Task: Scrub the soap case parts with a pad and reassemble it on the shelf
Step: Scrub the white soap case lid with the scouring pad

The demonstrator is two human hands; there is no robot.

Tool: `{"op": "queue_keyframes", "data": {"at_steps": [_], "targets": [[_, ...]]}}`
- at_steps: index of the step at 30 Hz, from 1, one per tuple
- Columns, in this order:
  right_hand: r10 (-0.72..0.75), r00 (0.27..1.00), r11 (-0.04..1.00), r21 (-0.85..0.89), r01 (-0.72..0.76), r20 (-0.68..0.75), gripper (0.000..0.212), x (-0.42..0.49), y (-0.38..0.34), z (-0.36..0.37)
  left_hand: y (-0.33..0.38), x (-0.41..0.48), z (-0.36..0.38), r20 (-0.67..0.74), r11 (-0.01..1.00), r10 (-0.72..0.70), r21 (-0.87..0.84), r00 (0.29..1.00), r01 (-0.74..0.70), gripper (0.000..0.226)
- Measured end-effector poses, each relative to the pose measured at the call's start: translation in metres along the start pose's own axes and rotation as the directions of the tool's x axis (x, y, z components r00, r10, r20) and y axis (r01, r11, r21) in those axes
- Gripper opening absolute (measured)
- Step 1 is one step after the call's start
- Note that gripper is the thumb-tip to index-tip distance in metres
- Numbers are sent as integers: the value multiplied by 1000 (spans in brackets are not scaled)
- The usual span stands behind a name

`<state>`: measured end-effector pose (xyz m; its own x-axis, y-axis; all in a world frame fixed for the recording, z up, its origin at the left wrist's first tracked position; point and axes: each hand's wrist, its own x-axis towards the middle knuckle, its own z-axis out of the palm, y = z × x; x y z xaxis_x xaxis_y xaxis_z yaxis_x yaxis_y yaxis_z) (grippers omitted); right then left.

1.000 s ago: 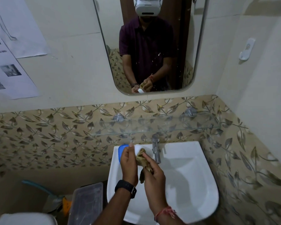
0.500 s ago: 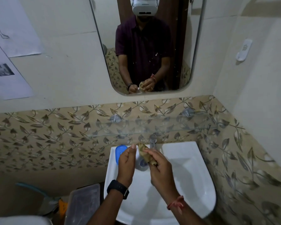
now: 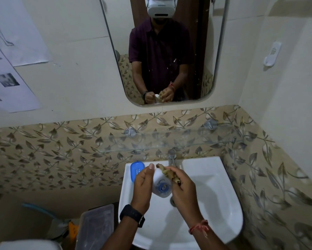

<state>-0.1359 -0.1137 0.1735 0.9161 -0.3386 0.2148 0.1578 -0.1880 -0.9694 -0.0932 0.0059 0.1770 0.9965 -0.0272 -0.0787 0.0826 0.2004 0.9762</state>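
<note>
Bottom of frame: black watch (image 3: 133,214) on left wrist, red thread (image 3: 198,227) on right wrist, both forearms reaching up over the white sink (image 3: 214,204). Clear plastic container (image 3: 95,224) low at left, beside the sink.

Above the basin, hands close together, side by side, not touching each other. Left hand (image 3: 142,186) curled round the white case part (image 3: 161,186), thumb pointing up along its left side. Part held between the two hands, tilted toward the camera, round blue mark facing up. Right hand (image 3: 182,188) pinching the brownish pad (image 3: 167,172) in its fingers, just right of the part. Pad sticking out up and left from the fingertips, lying against the part's upper right edge. Both hands closed on their things, neither loose.

Just beyond the left hand: blue case part (image 3: 137,170) resting on the sink's back left rim, apart from the white part, partly hidden behind the left fingers.

Further back: chrome tap (image 3: 171,157) at centre rear of the sink, right behind the pad. Glass shelf (image 3: 169,141) above the tap, fixed to the leaf-pattern tiles (image 3: 61,150).

Farthest: mirror (image 3: 160,51) reflecting a person with both hands together on a white item. Papers (image 3: 7,78) on left wall, white hook (image 3: 271,55) on right wall.
</note>
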Motion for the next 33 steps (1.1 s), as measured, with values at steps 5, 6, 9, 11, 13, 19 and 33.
{"op": "queue_keyframes", "data": {"at_steps": [5, 6, 9, 11, 13, 19, 33], "targets": [[486, 874, 767, 465, -441, 28, 34, -9, 24, -3, -2, -2, 1, -199, 978, -80, -203, 977, 39, 37], [530, 844, 663, 580, -475, 85, 31, -12, 25, 0, 0, -3, 3, -208, 964, -86, -263, 974, 29, 39], [576, 806, 479, 743, -467, 135, 27, -15, 18, 10, -1, -10, 12, -202, 941, -106, -338, 974, 33, 61], [594, 799, 477, 758, -444, 94, 27, -9, 14, 12, -5, -15, 14, -198, 961, -71, -276, 978, 14, 61], [589, 807, 534, 729, -429, 43, 26, -1, 9, 6, -13, -18, 9, -193, 985, -18, -172, 981, -16, 50], [585, 811, 640, 615, -460, -3, 25, 15, -8, -15, -30, -23, -4, -13, 997, 79, -7, 997, -79, 41], [624, 781, 664, 528, -530, 0, 15, -1, -6, -24, -40, -23, -10, 123, 940, 201, 253, 972, -227, 25]]}}
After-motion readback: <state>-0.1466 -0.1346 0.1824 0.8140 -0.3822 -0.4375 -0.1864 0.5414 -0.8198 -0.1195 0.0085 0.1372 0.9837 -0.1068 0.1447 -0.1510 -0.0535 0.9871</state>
